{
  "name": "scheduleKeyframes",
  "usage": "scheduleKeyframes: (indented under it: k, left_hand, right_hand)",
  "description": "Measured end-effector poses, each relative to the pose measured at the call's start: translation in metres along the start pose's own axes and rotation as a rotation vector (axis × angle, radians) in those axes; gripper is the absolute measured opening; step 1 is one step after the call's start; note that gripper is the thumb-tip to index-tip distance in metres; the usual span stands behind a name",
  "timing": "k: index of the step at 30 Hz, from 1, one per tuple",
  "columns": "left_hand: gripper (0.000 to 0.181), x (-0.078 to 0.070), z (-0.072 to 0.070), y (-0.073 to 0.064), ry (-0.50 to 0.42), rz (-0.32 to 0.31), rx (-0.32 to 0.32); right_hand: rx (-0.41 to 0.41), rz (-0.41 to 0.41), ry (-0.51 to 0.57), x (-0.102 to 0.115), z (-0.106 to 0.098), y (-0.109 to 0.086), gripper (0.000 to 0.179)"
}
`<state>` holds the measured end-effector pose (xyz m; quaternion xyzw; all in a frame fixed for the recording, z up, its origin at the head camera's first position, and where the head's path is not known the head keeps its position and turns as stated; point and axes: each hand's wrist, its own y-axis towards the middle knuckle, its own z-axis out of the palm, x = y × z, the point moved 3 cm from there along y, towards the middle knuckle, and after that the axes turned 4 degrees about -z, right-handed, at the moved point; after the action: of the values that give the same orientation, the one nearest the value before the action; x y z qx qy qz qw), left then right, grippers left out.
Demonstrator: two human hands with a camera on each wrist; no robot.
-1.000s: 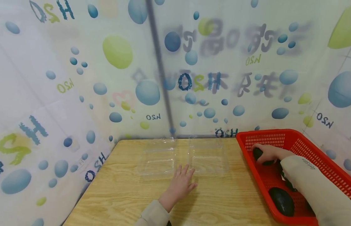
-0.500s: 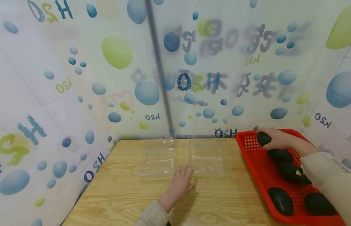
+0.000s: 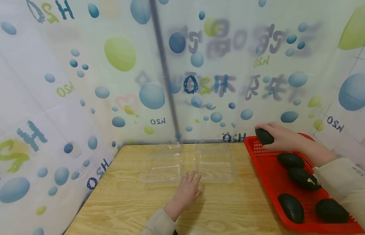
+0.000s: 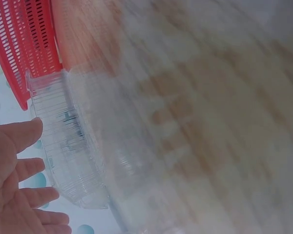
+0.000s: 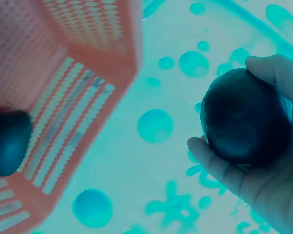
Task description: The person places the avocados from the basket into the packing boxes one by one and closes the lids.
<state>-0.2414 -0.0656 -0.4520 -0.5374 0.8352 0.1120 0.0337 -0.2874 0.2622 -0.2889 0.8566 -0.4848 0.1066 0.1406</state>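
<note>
My right hand [image 3: 283,138] grips a dark green avocado [image 3: 264,136] above the far left corner of a red basket [image 3: 264,178]. In the right wrist view, thumb and fingers curl round the avocado [image 5: 246,117], outside the basket wall. Two clear plastic boxes stand side by side on the table, a left box [image 3: 166,171] and a right box [image 3: 216,169]. My left hand [image 3: 185,192] is spread with straight fingers, its fingertips at the near edges of the boxes. The left wrist view shows the fingers apart, holding nothing, beside a clear box [image 4: 68,141].
Several more avocados lie in the basket, among them one with a small sticker [image 3: 304,179] and one near the front left [image 3: 291,208]. A wooden table [image 3: 135,209] carries everything. A patterned curtain [image 3: 126,98] rises behind the table and along its sides.
My right hand has lifted the avocado from inside the basket and moved it up and slightly left, over the rim. More avocados now show. The left hand has stayed in place.
</note>
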Motion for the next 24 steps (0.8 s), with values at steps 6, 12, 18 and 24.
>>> scheduleKeyframes:
  k: [6,12,18,24]
  left_hand:
    - [0.053,0.0,0.0,-0.001,-0.014,0.0,-0.012]
    - [0.053,0.001,0.002,-0.001,-0.004,0.005,-0.016]
    - [0.053,0.002,0.003,0.0,0.018,0.018,-0.039]
    - [0.054,0.003,0.005,-0.001,0.015,0.008,-0.032]
  right_hand:
    - [-0.037,-0.043,-0.045,0.03,0.003,0.015,0.063]
    - [-0.051,-0.121,-0.047,0.057,0.012,0.029,0.062]
    - [-0.056,-0.167,-0.027,0.077,0.026,0.044,0.061]
    - [-0.039,-0.169,0.014,0.091,0.045,0.06,0.061]
